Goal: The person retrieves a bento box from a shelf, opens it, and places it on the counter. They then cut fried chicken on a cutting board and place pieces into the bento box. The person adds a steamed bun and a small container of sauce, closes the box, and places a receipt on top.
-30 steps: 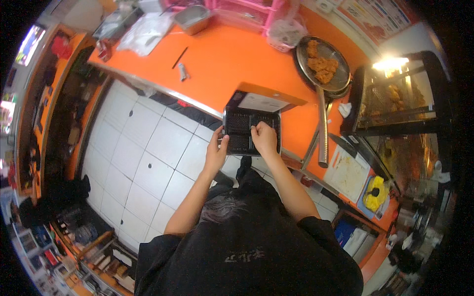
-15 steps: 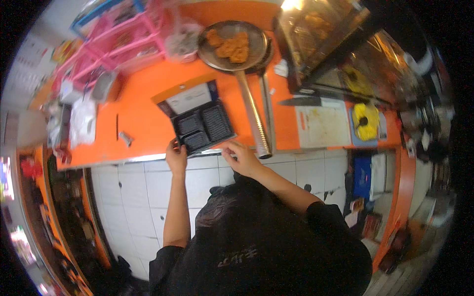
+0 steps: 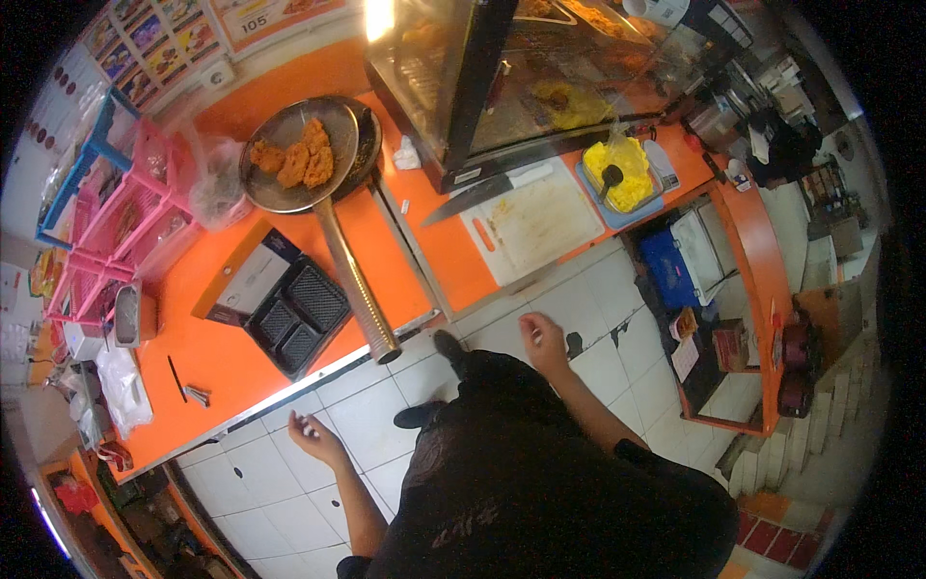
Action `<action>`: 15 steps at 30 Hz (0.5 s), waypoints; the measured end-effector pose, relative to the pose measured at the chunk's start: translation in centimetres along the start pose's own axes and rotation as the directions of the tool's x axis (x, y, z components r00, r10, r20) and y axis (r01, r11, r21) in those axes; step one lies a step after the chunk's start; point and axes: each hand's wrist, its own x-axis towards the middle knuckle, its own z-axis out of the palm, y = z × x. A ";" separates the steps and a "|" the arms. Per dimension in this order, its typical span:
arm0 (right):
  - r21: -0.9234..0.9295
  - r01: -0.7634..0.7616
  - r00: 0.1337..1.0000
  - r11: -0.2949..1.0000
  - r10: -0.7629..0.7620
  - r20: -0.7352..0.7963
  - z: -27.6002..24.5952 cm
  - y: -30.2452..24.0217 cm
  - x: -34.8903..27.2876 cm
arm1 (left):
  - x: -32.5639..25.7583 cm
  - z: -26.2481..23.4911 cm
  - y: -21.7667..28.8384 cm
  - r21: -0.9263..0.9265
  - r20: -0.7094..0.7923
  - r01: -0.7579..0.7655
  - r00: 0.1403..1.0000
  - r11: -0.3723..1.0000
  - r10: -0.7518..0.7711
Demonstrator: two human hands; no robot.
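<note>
My left hand [image 3: 316, 436] hangs over the floor in front of the counter, empty, its fingers loosely bent and apart. Nearest to it is a black compartment meal box [image 3: 298, 314] near the counter edge, its orange and white lid flap [image 3: 253, 275] raised and its tray empty. My right hand [image 3: 543, 340] is also off the counter, fingers relaxed and holding nothing, below a white cutting board [image 3: 531, 232]. Fried chicken pieces [image 3: 307, 159] lie in a long-handled mesh strainer [image 3: 260, 183], whose handle [image 3: 357, 280] reaches past the counter edge.
A knife [image 3: 482, 196] lies across the board's far edge, beside a container of yellow food [image 3: 617, 174]. Behind stands a glass display case [image 3: 550, 87]. Pink baskets [image 3: 125, 222], a metal tin [image 3: 128, 314] and a stapler-like tool [image 3: 198, 396] are on the left. White tiles [image 3: 367, 405] cover the floor.
My left hand has let go of the meal box and drawn back off the counter. My right hand has moved away to the right. The view has turned right.
</note>
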 end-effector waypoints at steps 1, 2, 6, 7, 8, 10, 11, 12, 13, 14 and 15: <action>-0.068 -0.006 0.998 0.998 0.002 -0.058 -1.1 1.6 1.6 | -1.7 0.0 -0.1 0.025 0.026 0.012 1.000 1.000 -0.013; -0.114 0.017 0.991 0.993 -0.033 -0.133 -2.6 3.3 3.7 | -3.3 0.3 -0.1 0.058 0.048 0.052 0.997 0.997 -0.055; -0.181 0.080 0.911 0.980 -0.146 -0.387 -10.4 11.9 16.4 | -9.8 3.7 2.0 0.030 -0.013 -0.027 1.000 0.999 0.027; -0.180 0.114 0.887 0.977 -0.182 -0.423 -12.4 14.5 19.9 | -11.1 5.4 3.0 0.066 -0.014 0.020 1.000 0.998 -0.020; -0.201 0.033 0.875 0.979 -0.126 -0.467 -13.8 17.1 23.7 | -12.5 7.1 4.3 0.108 -0.013 0.064 0.998 0.992 -0.063; -0.047 -0.086 0.896 0.995 0.057 -0.441 -15.7 22.0 30.5 | -15.2 11.0 7.6 0.082 -0.046 0.047 0.998 0.996 -0.043; 0.123 -0.182 0.916 0.976 0.214 -0.340 -16.5 24.0 33.4 | -16.3 13.7 9.4 0.007 -0.083 -0.017 0.996 1.000 0.017; 0.295 -0.280 0.896 0.914 0.359 -0.261 -16.8 25.6 34.8 | -17.2 15.9 11.5 0.001 -0.038 -0.067 0.997 0.998 0.067; 0.547 -0.271 0.902 0.792 0.407 -0.143 -17.1 26.7 36.0 | -17.8 18.1 13.7 -0.013 0.005 -0.117 0.993 0.993 0.117; 0.763 -0.250 0.897 0.597 0.439 -0.050 -17.2 27.4 37.0 | -18.2 20.2 16.0 -0.051 0.058 -0.170 0.983 0.984 0.173; 0.886 -0.202 0.833 0.417 0.549 -0.069 -16.8 27.7 37.8 | -18.5 22.3 18.3 -0.091 0.101 -0.217 0.969 0.972 0.226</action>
